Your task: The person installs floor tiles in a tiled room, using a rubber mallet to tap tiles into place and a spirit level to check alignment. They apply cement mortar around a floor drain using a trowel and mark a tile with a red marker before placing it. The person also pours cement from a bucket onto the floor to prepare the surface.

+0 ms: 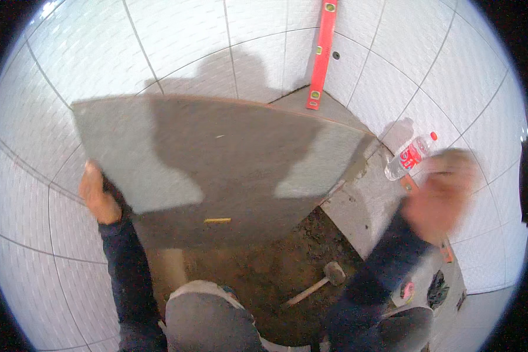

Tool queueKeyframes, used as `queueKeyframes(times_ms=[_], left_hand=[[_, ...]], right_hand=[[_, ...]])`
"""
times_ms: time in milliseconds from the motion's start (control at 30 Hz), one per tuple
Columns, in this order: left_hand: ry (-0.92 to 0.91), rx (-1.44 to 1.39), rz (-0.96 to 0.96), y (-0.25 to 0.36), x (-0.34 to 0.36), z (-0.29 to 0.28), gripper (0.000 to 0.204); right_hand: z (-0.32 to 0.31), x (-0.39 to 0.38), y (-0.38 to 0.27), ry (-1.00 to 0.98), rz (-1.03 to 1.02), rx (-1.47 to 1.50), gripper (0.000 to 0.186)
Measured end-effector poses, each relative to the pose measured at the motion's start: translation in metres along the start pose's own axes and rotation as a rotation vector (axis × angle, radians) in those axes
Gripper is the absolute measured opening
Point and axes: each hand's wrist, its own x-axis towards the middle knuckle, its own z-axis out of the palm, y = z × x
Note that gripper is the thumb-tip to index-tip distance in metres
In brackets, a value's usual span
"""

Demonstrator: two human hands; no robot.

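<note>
A large grey tile [246, 152] stands tilted in front of me, my shadow falling across it. My left hand [101, 193] is closed around its left edge. A short yellow strip [217, 220] shows on the tile's lower part. Away from the tile, my right hand [443, 196] is raised at the right, smeared by motion, so its fingers cannot be made out. Just beyond that hand is a clear plastic bottle [400, 164] with a red cap and red label. An orange bar-shaped tool [409, 185] is partly covered by the same hand.
A red spirit level [321, 58] leans upright in the corner of white tiled walls [405, 53]. On the dark rough ground lies a mallet [334, 273]. Laid grey tiles [358, 217] run along the right, with a dark crumpled bag [437, 290] and a small pink item [406, 290].
</note>
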Motion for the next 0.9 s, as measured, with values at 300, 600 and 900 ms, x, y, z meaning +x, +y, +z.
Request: queueKeyframes(times_ms=[300, 600, 900], left_hand=[[-0.199, -0.124, -0.117, 0.071, 0.032, 0.068, 0.050], [-0.353, -0.286, 0.004, 0.114, 0.027, 0.110, 0.038], [-0.498, -0.196, 0.157, 0.179, 0.024, 0.150, 0.025]], right_hand=[[-0.145, 0.156, 0.092, 0.109, -0.023, 0.465, 0.024], [-0.178, 0.149, 0.111, 0.005, -0.175, 0.629, 0.019], [-0.160, 0.143, -0.026, -0.691, -0.454, 1.189, 0.023]])
